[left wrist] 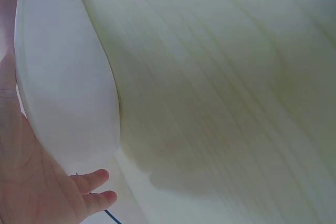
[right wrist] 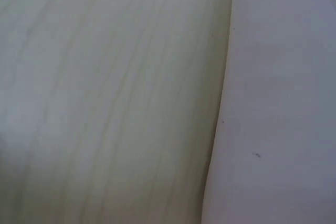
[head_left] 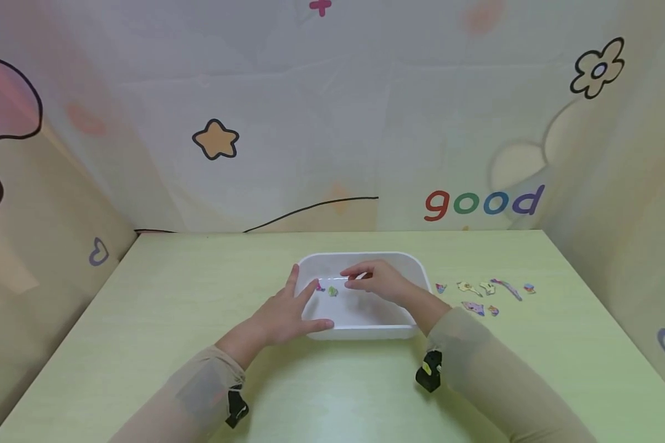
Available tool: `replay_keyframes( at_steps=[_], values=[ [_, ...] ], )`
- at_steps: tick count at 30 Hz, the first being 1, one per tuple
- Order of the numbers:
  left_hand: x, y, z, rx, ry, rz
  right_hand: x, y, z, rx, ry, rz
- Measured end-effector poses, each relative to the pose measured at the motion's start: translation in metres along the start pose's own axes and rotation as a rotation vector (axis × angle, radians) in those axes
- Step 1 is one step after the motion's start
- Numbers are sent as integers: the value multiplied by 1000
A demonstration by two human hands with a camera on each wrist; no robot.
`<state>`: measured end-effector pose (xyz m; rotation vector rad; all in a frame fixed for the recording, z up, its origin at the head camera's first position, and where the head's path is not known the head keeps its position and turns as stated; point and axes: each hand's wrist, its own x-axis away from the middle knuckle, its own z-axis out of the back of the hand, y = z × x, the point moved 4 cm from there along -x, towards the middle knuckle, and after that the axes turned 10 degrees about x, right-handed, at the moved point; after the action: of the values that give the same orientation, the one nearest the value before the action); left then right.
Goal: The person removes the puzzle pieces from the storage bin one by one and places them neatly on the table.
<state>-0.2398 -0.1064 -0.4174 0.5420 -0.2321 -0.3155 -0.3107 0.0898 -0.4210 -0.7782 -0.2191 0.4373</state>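
Note:
A white rectangular tray (head_left: 366,333) stands on the table with two small cut-out pieces on its floor, a pink one (head_left: 320,287) and a green one (head_left: 333,291). My left hand (head_left: 282,314) is spread along the tray's left end, its thumb at the front rim and a fingertip overlapping the pink piece. In the left wrist view, the palm (left wrist: 37,187) lies beside the tray's outer wall (left wrist: 68,77). Over the tray hangs my right hand (head_left: 382,283), thumb and forefinger tips slightly apart, with nothing visible between them. The right wrist view shows only tray wall (right wrist: 273,103) and table.
Right of the tray, several colourful cut-outs lie spread on the table (head_left: 199,277), including a long curved purple strip (head_left: 508,288), a pale key-like shape (head_left: 468,288) and a purple piece (head_left: 473,308). A patterned cloth (head_left: 310,141) forms walls behind and at both sides.

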Motion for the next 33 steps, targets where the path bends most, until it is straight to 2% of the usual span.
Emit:
replay_keyframes(
  at_steps=[7,12,18,28,33],
  values=[
    [-2,1,-2,-10,-5,4,-6,2,-6,4,-5,14],
    [-4,2,-2,-7,-3,1,-10,6,-13,25,-49,29],
    [-2,-1,-2,1,-3,-5,-15,10,-26,164,-99,59],
    [0,3,1,-2,-17,-8,-10,0,-34,413,-196,113],
    [1,3,1,7,-21,-9,-10,0,-35,466,-201,132]
  ],
)
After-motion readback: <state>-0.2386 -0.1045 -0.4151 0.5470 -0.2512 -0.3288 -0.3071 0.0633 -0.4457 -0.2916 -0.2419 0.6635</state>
